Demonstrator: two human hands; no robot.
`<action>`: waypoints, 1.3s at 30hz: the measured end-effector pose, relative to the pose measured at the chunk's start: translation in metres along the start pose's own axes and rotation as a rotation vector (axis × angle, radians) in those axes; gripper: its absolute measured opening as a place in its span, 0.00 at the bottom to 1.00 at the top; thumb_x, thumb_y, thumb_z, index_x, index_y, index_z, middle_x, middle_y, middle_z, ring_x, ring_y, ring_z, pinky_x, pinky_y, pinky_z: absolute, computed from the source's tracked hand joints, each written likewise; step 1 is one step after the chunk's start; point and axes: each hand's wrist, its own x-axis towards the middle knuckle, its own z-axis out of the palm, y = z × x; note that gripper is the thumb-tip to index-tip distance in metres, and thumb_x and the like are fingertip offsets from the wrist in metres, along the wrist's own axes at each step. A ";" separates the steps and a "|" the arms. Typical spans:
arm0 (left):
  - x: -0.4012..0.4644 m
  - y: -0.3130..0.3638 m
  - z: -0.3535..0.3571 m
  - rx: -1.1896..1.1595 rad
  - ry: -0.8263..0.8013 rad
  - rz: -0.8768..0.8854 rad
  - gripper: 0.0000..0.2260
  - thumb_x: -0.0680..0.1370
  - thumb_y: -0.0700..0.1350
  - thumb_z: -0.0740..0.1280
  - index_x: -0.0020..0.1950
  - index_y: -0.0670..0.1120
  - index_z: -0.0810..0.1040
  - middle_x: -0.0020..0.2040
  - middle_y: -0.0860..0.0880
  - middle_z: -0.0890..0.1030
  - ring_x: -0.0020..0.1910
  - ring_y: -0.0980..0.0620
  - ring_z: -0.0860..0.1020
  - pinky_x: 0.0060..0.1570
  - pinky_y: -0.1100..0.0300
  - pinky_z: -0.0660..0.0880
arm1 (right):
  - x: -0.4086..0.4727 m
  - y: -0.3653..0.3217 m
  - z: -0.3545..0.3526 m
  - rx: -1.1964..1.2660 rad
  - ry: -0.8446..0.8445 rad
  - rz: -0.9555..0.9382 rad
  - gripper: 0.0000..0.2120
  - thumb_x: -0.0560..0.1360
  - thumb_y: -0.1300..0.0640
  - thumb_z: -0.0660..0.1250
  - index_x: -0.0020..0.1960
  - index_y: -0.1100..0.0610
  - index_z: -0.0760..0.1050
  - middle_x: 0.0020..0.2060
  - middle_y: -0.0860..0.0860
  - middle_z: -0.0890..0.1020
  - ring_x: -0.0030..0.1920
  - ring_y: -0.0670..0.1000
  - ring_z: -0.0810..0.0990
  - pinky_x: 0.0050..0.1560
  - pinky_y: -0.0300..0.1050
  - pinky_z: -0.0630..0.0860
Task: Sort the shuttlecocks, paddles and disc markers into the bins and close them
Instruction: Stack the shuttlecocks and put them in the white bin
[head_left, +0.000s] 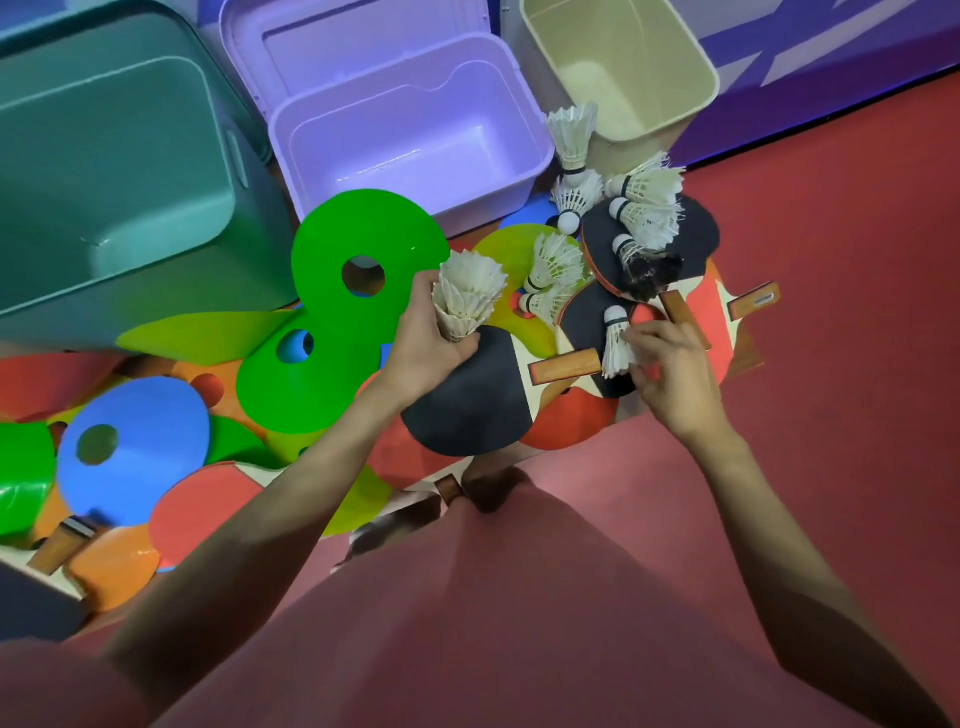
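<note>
On the red floor before three open bins, the left hand (431, 338) holds a nested shuttlecock stack (467, 296); the right hand (670, 369) pinches a shuttlecock (616, 343) lying on a paddle (587, 322). Forcing it in crooked could crush feathers or topple the stack.

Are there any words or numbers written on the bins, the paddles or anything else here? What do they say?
No readable words or numbers.
Small mark on one paddle handle: too small and blurred to read.
Green bin, purple bin, beige bin: no labels in view.
White shapes on the purple wall: cut off, unreadable.
</note>
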 end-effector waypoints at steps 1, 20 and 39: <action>-0.001 0.000 0.001 0.010 -0.002 0.003 0.25 0.65 0.42 0.70 0.60 0.46 0.64 0.46 0.58 0.73 0.46 0.53 0.74 0.47 0.53 0.74 | 0.001 0.000 0.000 0.012 0.020 -0.011 0.18 0.66 0.71 0.70 0.55 0.61 0.80 0.52 0.54 0.80 0.54 0.59 0.73 0.54 0.42 0.67; 0.003 0.002 -0.003 0.113 -0.049 0.059 0.27 0.64 0.43 0.75 0.60 0.44 0.70 0.49 0.52 0.79 0.51 0.45 0.79 0.52 0.44 0.76 | 0.056 -0.116 -0.027 0.765 0.339 0.057 0.05 0.73 0.62 0.67 0.41 0.59 0.81 0.31 0.48 0.76 0.33 0.45 0.72 0.36 0.40 0.69; 0.006 0.008 -0.018 -0.070 0.101 0.008 0.27 0.64 0.43 0.76 0.57 0.49 0.67 0.46 0.57 0.77 0.46 0.55 0.77 0.50 0.49 0.76 | 0.212 -0.082 -0.027 -0.206 0.142 -0.091 0.22 0.70 0.65 0.62 0.64 0.58 0.71 0.70 0.56 0.65 0.66 0.62 0.62 0.62 0.54 0.59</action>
